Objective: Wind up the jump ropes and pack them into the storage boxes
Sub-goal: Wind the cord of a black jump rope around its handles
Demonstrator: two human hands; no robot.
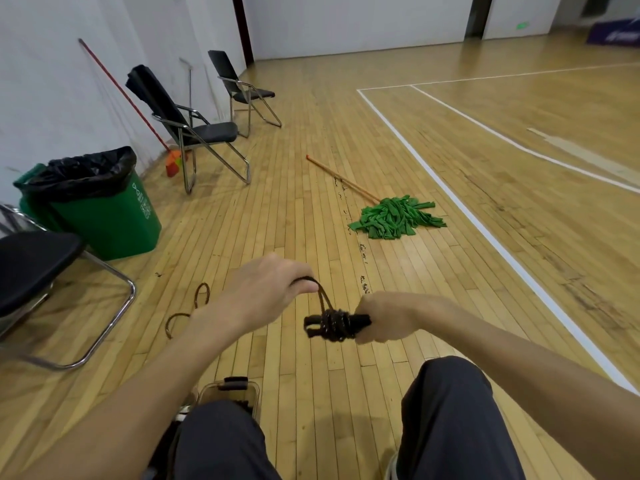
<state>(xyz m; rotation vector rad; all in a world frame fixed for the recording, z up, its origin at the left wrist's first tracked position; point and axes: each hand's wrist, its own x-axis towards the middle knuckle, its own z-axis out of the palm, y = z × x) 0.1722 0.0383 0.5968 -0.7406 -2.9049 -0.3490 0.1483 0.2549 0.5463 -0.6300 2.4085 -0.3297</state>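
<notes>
- Head view, nearest: storage box [230, 393] between the knees.
- Right hand [388, 317] grips the wound jump rope [332, 323] above the floor; left hand [266, 292] fingers [301, 277] pinch its loop.
- Risk: a slack pinch could let the wraps unravel.
- Farther: loose rope [202, 299] on the floor [311, 202].

green mop [396, 218], green bin [104, 216], folding chairs [194, 129]
</notes>
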